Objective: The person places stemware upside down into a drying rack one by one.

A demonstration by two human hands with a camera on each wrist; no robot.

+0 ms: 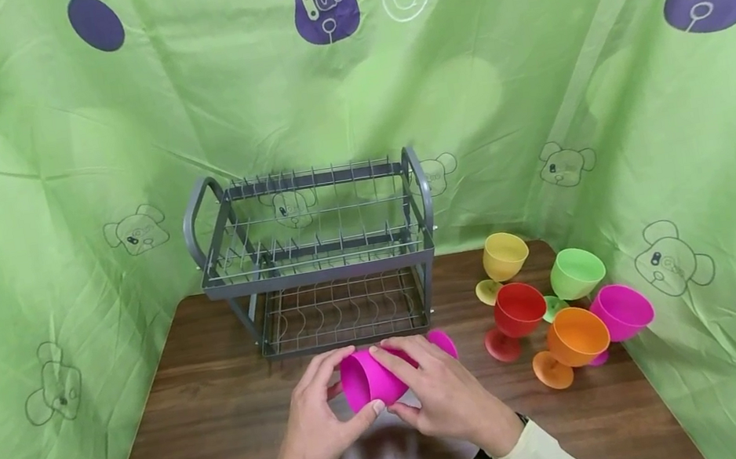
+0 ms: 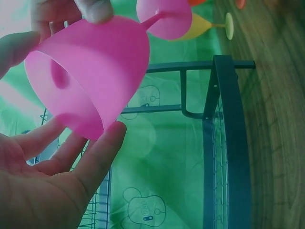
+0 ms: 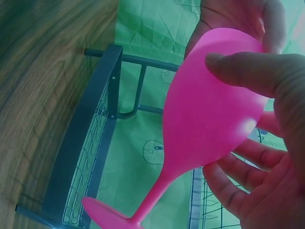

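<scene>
A bright pink goblet point(image 1: 382, 380) is held on its side above the front of the table, its mouth facing left and its foot to the right. My left hand point(image 1: 318, 423) grips the rim end, with the thumb on the near side and the fingers on the far side. On the bowl, my right hand point(image 1: 448, 396) holds with thumb and fingers on opposite sides. The right wrist view shows the goblet's stem point(image 3: 151, 198) and round foot point(image 3: 109, 214) free of both hands. In the left wrist view, the inside of the bowl point(image 2: 62, 90) is visible.
Behind the hands stands a dark grey two-tier dish rack point(image 1: 321, 274). At the table's right stand yellow point(image 1: 505, 256), green point(image 1: 578, 273), red point(image 1: 520, 310), orange point(image 1: 578, 337) and pink point(image 1: 623, 310) goblets, close together. Green patterned cloth point(image 1: 80, 169) encloses the wooden table point(image 1: 219, 426).
</scene>
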